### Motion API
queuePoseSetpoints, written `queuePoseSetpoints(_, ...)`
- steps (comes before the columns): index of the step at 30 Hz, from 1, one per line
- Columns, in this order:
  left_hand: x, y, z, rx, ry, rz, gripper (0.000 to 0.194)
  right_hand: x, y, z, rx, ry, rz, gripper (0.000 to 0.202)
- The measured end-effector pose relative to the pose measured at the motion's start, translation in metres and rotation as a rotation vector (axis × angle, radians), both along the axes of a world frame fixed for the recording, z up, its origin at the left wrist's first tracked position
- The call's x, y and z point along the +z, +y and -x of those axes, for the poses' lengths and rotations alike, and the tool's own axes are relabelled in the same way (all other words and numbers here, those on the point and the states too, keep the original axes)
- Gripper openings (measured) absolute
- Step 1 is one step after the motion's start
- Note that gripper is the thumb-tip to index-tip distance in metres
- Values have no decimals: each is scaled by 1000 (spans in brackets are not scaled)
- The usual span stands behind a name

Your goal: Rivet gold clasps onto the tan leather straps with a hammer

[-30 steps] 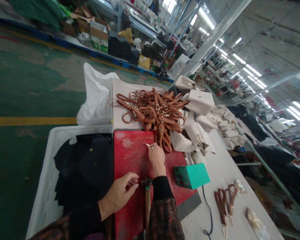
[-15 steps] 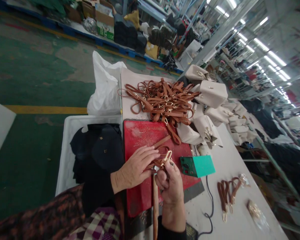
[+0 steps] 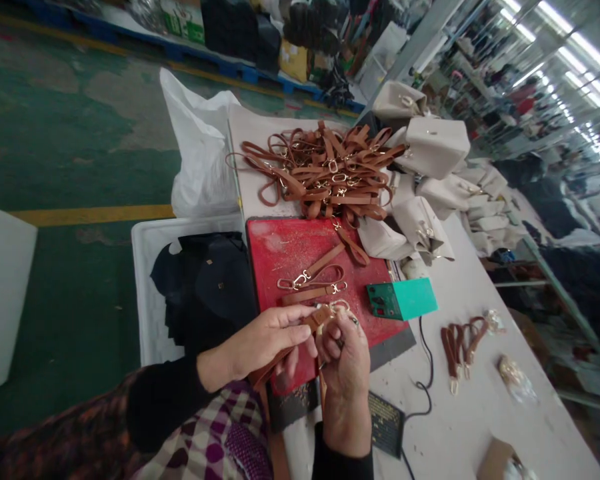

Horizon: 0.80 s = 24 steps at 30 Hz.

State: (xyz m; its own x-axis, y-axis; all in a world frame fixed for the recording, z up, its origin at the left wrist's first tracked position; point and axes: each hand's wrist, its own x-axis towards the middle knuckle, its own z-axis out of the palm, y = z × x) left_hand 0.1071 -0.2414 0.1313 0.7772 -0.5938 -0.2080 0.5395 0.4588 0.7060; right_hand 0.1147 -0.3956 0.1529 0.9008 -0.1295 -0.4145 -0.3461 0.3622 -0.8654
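My left hand (image 3: 267, 337) pinches a brown leather strap (image 3: 320, 316) near its end, and the strap's tail hangs below my fingers. Close beside it, my right hand (image 3: 349, 363) is closed with thumb and forefinger on the gold metal ring (image 3: 341, 305) at that strap's end. Its other fingers are curled, and whether they hold anything more I cannot make out. Beyond both hands, a looped strap with a gold clasp (image 3: 294, 283) and another strap piece lie on the red board (image 3: 275, 243).
A heap of brown straps (image 3: 325, 173) lies behind the board, with cream bags (image 3: 437, 147) to its right. A green box (image 3: 405, 298) with a black cord stands right of my hands. At left is a white crate (image 3: 139, 293) holding dark pieces (image 3: 207, 290).
My hands have moved slightly down and now hold the strap end above the board's near part. Straps formerly behind my left hand now show on the board. The view has shifted.
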Motion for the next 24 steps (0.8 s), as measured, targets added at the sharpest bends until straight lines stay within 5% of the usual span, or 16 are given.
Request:
queuePoseSetpoints(5, -20, 2, -3, -107, 15, -133, 42, -20, -14, 3, -26, -71, 354, 32)
queuePoseSetpoints(8, -37, -3, -1, -86, -150, -444, 39, -39, -24, 4, 18, -95, 698, 36)
queuePoseSetpoints(11, -55, -13, 6, 42, -546, -851, 29, -56, -29, 5, 90, -96, 910, 39)
queuePoseSetpoints(15, -71, -24, 14, 133, -849, -1150, 22, -62, -31, 8, 111, -71, 939, 42)
queuePoseSetpoints(20, -76, -29, 13, 146, -918, -1197, 18, -40, -35, 15, -110, -36, 683, 37)
queuePoseSetpoints(24, -79, -27, 11, 148, -942, -1218, 8, -27, -36, 23, -43, -45, 810, 40)
